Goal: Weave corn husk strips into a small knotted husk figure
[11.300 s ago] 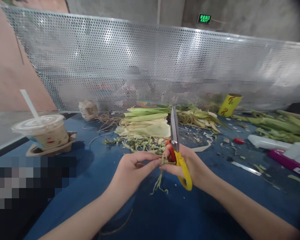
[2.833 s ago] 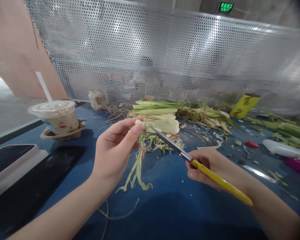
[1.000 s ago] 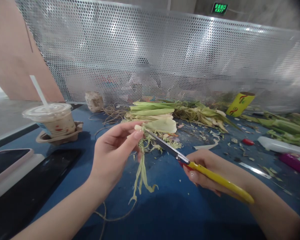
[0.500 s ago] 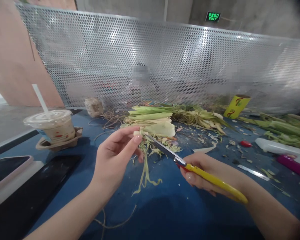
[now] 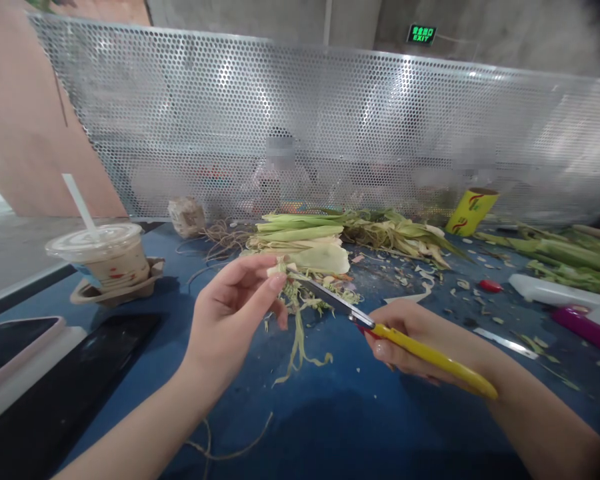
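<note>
Between the thumb and forefinger of my left hand (image 5: pixel 225 327) is a small piece of pale corn husk, pinched near the middle of the view. Thin curling husk strips (image 5: pixel 298 343) hang below it. My right hand (image 5: pixel 405 327) grips scissors (image 5: pixel 430 359) with a yellow handle and a bit of red. Their blades point up and left, with the tips touching or very near the held husk; whether they cut into it I cannot tell. Just behind my left fingers lies a stack of green and cream corn husks (image 5: pixel 300 235), with shredded husk bits around it.
A lidded drink cup (image 5: pixel 110 257) stands in a cardboard holder (image 5: pixel 150 273) at left, near a phone (image 5: pixel 15 347) and a black tablet-like slab (image 5: pixel 80 393). Twine (image 5: pixel 225 240), a yellow tube (image 5: pixel 473 212), a metal blade (image 5: pixel 507 343) and husk scraps lie about. A perforated metal screen (image 5: pixel 330 127) closes the back.
The hanging husk strips have swung slightly to the right. My hands and the scissors keep nearly the same place, with a very small shift to the right.
</note>
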A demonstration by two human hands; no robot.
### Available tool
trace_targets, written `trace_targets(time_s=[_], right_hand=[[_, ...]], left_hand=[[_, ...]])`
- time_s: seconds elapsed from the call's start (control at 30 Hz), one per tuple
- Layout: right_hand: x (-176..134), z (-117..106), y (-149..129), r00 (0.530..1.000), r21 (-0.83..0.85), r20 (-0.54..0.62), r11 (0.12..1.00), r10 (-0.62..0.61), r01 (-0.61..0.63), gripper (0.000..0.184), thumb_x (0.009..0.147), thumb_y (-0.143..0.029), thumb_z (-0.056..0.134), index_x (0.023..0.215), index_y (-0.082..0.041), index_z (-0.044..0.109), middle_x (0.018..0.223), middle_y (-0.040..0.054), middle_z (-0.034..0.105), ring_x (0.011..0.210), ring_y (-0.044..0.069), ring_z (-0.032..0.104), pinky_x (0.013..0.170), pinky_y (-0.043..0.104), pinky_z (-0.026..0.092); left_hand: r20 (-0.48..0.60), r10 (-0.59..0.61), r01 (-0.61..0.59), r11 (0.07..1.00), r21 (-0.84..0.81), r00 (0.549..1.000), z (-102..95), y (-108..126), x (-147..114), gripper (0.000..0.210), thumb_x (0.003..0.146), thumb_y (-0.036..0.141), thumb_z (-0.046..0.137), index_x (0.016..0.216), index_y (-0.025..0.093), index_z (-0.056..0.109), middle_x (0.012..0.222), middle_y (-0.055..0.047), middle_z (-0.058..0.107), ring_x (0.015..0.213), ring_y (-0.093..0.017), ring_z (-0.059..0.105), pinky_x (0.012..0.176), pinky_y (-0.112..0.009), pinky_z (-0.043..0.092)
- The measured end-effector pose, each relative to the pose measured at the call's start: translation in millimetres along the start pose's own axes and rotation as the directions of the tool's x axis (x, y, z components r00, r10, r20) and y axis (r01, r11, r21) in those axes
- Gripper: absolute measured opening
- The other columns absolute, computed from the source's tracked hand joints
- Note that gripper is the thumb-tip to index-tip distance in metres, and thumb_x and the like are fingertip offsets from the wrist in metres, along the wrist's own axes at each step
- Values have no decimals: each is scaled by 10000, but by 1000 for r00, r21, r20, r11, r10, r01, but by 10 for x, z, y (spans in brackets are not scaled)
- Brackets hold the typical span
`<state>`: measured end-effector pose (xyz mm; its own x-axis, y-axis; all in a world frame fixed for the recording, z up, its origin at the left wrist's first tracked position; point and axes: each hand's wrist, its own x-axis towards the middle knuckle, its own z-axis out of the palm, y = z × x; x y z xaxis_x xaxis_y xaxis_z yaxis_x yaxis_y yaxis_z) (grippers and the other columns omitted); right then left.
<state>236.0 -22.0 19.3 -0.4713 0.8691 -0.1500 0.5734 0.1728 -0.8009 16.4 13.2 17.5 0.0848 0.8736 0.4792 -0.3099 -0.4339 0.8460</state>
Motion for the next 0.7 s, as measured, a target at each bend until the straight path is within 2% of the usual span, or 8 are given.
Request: trace_targets(time_s=[0.2,0.3,0.4,0.5,0.53,0.6,0.7], right_hand=[[-65,-62,3,996,172,-20,982,83,-78,454,734,-609,450,608,-174,417,430,-68,337,326,38,297,292,151,273],[-27,-85,-12,984,193,-109,974,141,-119,495,723,-650,418,586,-174,424,388,-71,341,301,34,283,283,149,278],[107,-63,20,941,244,-254,956,226,-164,474,745,-635,389,589,-188,396,367,-76,339,292,48,316,286,157,296],[268,58,53,887,192,-327,942,327,-276,351,721,-523,519,675,-187,428,408,-63,435,301,60,364,310,178,317],[310,124,49,887,135,-359,957,290,-258,319,677,-457,599,680,-181,439,456,-55,467,335,55,381,339,179,332],[368,286,18,936,51,-341,996,86,-73,328,586,-364,703,715,-167,475,615,-31,523,478,63,453,453,186,401],[415,553,-37,964,86,-266,996,-4,28,307,591,-306,697,779,-183,488,699,-30,533,557,87,492,516,211,432]], left_hand=[[-88,40,-41,999,-7,995,-24,2,11,111,704,158,655,809,194,650,700,27,580,447,-50,496,401,-198,480],[-73,16,-15,1000,12,997,-18,-15,11,117,700,163,657,812,196,650,674,29,570,439,-51,482,403,-207,484],[-118,-13,16,1000,20,993,-19,-25,40,114,677,186,676,782,188,633,679,17,574,493,-79,508,395,-205,476],[-217,-27,23,1000,-19,976,-41,-15,105,141,637,201,701,737,182,604,683,12,581,540,-97,516,390,-194,460],[-252,-22,14,999,-34,967,-53,-9,130,149,628,204,705,729,182,598,676,18,579,526,-90,506,390,-192,454],[-325,-2,-17,998,-56,946,-81,1,180,164,613,206,711,724,181,593,665,29,574,489,-71,479,393,-188,442],[-401,17,-53,996,-79,916,-134,3,238,179,595,217,722,708,173,591,644,29,562,516,-78,484,394,-177,418]])
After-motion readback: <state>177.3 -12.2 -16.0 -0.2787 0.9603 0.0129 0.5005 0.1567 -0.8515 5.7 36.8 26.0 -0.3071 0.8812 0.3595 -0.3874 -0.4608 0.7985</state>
